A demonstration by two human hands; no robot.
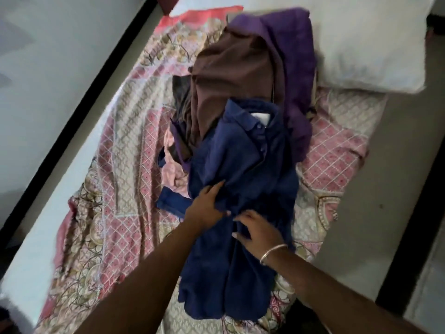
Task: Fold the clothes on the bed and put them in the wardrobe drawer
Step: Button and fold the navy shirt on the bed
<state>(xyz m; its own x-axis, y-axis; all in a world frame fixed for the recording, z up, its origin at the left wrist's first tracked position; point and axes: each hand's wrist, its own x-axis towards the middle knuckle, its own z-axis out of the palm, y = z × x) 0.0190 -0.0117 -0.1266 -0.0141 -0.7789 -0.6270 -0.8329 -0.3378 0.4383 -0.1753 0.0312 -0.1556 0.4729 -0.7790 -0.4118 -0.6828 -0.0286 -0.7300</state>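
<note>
A navy blue collared shirt (243, 165) lies lengthwise down the middle of the bed, collar at the far end. My left hand (207, 206) rests on its left side with the thumb tucked into a fold of the cloth. My right hand (257, 231), with a bangle on the wrist, lies on the shirt's middle, fingertips curled into the fabric. Beyond the shirt sits a heap with a brown garment (231, 75) over a purple garment (291, 56). A pale pink piece (172, 174) peeks out at the shirt's left.
The clothes lie on a pink and cream patterned bedspread (125, 150). A white pillow (366, 42) is at the far right of the bed. A dark bed frame edge (79, 75) runs along the left, with floor beyond; another dark edge (414, 213) bounds the right.
</note>
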